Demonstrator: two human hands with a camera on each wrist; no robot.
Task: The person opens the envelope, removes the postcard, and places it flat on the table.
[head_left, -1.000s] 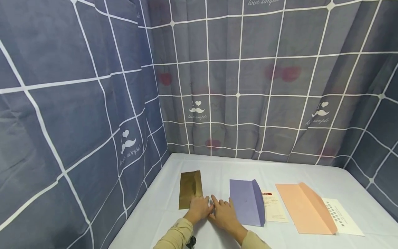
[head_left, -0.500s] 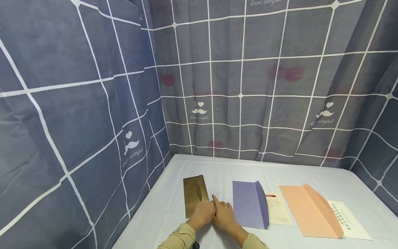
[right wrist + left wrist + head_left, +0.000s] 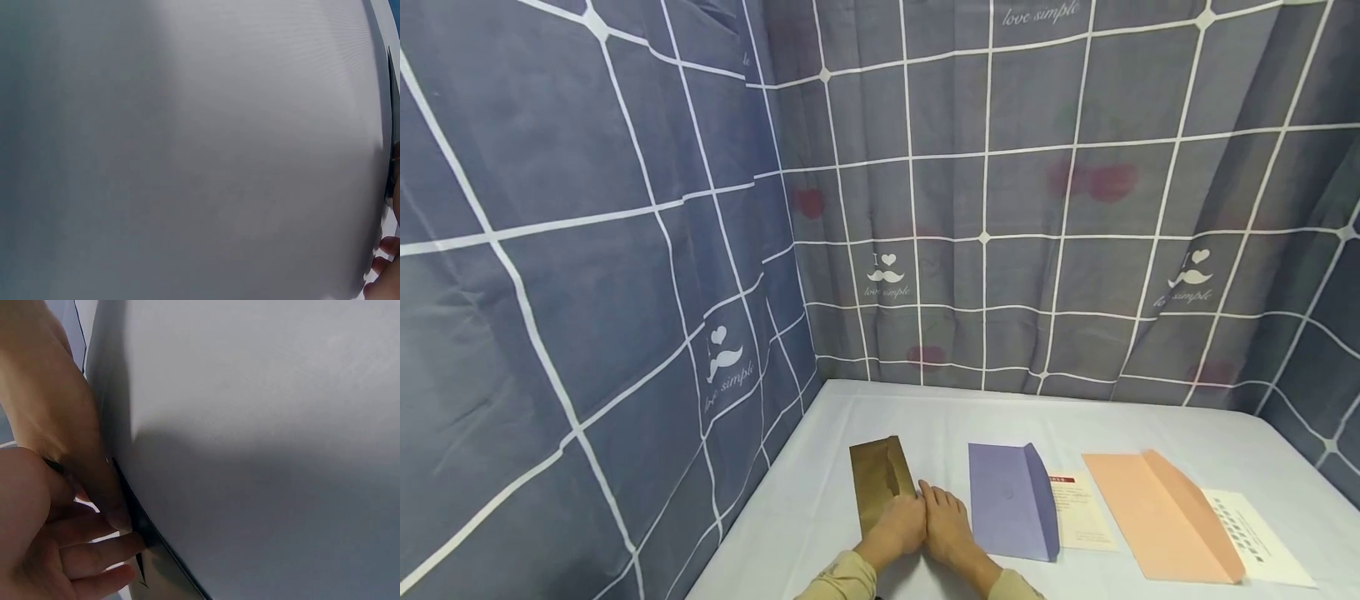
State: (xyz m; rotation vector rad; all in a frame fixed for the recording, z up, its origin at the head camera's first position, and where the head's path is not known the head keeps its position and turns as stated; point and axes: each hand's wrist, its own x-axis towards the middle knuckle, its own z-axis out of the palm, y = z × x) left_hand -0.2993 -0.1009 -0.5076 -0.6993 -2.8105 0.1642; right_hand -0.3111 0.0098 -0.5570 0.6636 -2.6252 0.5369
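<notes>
A gold-brown envelope (image 3: 874,479) lies slightly turned on the white table, its flap (image 3: 897,468) along the right side. My left hand (image 3: 895,527) pinches the near end of the flap side with curled fingers. Against it rests my right hand (image 3: 947,523), its index finger fairly straight beside the envelope's right edge. In the left wrist view, the left hand's fingers (image 3: 97,559) meet the envelope's dark edge (image 3: 172,569), and the right hand (image 3: 53,394) reaches down to the same spot. Only a few fingertips (image 3: 389,245) show at the right wrist view's border. The hands hide the envelope's near right corner.
Right of the hands lies a purple envelope (image 3: 1006,500) with its flap out, a cream printed card (image 3: 1081,512) beside it. Farther right are a peach envelope (image 3: 1157,517) and a white printed card (image 3: 1258,537). Gridded curtains (image 3: 947,200) stand behind and at the sides.
The left hand has closed in on the right hand, and its fingers have curled at the flap. The gold-brown envelope has turned slightly on the table. The head view has shifted a little.
</notes>
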